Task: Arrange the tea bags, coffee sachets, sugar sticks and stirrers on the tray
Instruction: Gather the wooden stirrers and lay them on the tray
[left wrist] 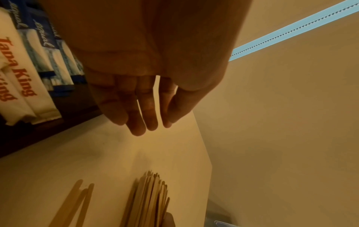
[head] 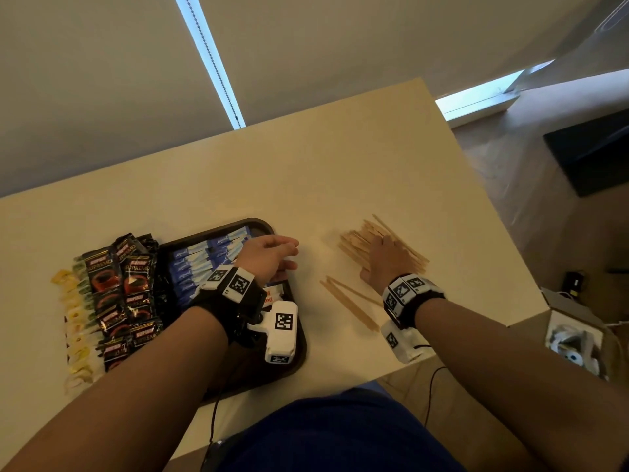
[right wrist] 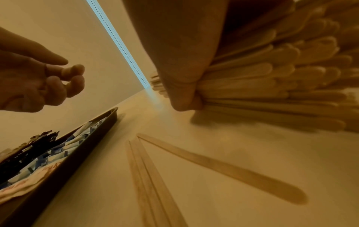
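Loosely fanned stirrers (head: 372, 240) — pale wood.

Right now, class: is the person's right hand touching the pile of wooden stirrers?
Touching. The right wrist view shows the right hand pressed against the pile of stirrers with no gap; in the head view the hand lies on top of it.

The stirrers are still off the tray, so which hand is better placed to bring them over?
Right. The right hand already grips the stirrer pile on the table; the left hand hovers empty over the tray.
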`<state>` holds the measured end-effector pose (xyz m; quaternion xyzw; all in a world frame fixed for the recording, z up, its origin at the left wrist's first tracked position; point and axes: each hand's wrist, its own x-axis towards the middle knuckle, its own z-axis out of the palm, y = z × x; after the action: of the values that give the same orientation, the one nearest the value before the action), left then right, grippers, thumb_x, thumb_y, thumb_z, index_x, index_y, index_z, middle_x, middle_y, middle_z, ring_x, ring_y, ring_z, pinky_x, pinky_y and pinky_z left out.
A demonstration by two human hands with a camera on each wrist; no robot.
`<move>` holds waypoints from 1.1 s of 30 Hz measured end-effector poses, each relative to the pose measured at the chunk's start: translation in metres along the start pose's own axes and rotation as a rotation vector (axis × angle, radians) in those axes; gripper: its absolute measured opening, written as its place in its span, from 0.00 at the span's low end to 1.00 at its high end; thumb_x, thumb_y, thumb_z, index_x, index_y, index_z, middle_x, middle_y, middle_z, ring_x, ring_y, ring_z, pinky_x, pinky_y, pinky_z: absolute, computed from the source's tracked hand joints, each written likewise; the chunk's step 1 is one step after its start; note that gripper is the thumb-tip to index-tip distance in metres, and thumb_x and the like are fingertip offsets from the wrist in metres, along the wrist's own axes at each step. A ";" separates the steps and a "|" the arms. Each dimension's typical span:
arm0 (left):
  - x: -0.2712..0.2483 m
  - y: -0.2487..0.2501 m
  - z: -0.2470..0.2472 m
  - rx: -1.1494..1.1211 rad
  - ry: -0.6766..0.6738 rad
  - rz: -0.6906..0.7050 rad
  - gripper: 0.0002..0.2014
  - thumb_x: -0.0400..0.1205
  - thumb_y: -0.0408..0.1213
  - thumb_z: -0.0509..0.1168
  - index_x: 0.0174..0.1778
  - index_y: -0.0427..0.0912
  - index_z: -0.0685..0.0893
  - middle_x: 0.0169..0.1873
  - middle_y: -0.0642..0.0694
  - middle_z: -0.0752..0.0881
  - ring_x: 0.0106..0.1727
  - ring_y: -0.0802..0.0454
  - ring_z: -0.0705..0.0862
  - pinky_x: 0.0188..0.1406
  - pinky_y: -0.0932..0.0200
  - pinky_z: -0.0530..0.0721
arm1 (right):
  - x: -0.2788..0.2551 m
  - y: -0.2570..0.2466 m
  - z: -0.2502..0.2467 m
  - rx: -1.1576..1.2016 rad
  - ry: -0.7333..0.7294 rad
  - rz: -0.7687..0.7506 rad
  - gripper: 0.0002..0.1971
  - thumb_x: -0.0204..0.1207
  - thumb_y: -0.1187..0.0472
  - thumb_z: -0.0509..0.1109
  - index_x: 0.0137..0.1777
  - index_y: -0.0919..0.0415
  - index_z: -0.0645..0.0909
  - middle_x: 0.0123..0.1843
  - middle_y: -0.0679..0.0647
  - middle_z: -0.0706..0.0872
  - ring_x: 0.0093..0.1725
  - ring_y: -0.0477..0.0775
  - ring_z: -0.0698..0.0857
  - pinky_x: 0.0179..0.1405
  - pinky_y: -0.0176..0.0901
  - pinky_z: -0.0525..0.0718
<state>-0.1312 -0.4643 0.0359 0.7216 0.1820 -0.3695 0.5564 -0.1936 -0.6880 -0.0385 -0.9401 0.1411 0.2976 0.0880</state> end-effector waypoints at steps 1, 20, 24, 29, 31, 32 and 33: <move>0.000 0.001 -0.001 -0.001 0.000 0.000 0.07 0.87 0.31 0.65 0.48 0.44 0.87 0.46 0.44 0.89 0.38 0.50 0.86 0.41 0.54 0.83 | 0.001 0.000 -0.002 0.008 0.001 -0.004 0.32 0.79 0.49 0.71 0.75 0.65 0.64 0.72 0.62 0.73 0.70 0.65 0.74 0.66 0.55 0.77; -0.007 0.007 -0.015 -0.220 -0.146 -0.006 0.30 0.69 0.57 0.75 0.64 0.46 0.85 0.59 0.44 0.90 0.63 0.45 0.87 0.60 0.43 0.87 | -0.007 -0.117 -0.067 0.425 -0.016 -0.396 0.19 0.72 0.49 0.77 0.53 0.55 0.72 0.40 0.44 0.76 0.43 0.53 0.83 0.30 0.35 0.71; -0.007 0.005 -0.037 -0.381 0.073 -0.022 0.22 0.76 0.51 0.76 0.61 0.41 0.86 0.52 0.41 0.92 0.55 0.42 0.90 0.47 0.41 0.92 | -0.008 -0.157 -0.065 0.417 -0.041 -0.511 0.21 0.70 0.53 0.79 0.60 0.58 0.79 0.46 0.47 0.82 0.45 0.49 0.83 0.32 0.29 0.72; -0.012 -0.001 -0.064 -0.507 0.155 0.030 0.21 0.78 0.46 0.76 0.63 0.39 0.86 0.53 0.39 0.92 0.57 0.41 0.91 0.53 0.42 0.90 | -0.011 -0.197 -0.072 0.322 -0.045 -0.603 0.20 0.69 0.54 0.79 0.60 0.55 0.80 0.49 0.52 0.87 0.47 0.54 0.87 0.37 0.36 0.75; -0.015 -0.001 -0.073 -0.523 0.161 0.043 0.16 0.81 0.42 0.72 0.62 0.38 0.86 0.53 0.37 0.92 0.53 0.42 0.92 0.45 0.49 0.90 | -0.012 -0.208 -0.070 0.329 -0.037 -0.630 0.24 0.69 0.51 0.79 0.64 0.53 0.79 0.50 0.50 0.87 0.48 0.54 0.87 0.38 0.36 0.75; -0.014 -0.001 -0.077 -0.517 0.178 0.048 0.17 0.82 0.42 0.72 0.63 0.38 0.86 0.53 0.37 0.92 0.53 0.42 0.91 0.46 0.49 0.90 | -0.013 -0.213 -0.071 0.330 -0.032 -0.643 0.25 0.69 0.50 0.78 0.65 0.53 0.78 0.52 0.50 0.88 0.50 0.54 0.87 0.41 0.37 0.77; -0.015 -0.002 -0.081 -0.507 0.193 0.051 0.17 0.81 0.43 0.72 0.63 0.38 0.86 0.54 0.37 0.92 0.54 0.41 0.91 0.48 0.47 0.89 | -0.015 -0.217 -0.072 0.313 -0.035 -0.661 0.25 0.70 0.50 0.78 0.66 0.54 0.78 0.54 0.51 0.88 0.51 0.54 0.87 0.44 0.40 0.80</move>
<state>-0.1156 -0.3859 0.0546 0.5955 0.3025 -0.2275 0.7086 -0.0974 -0.4978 0.0461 -0.9049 -0.1281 0.2440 0.3245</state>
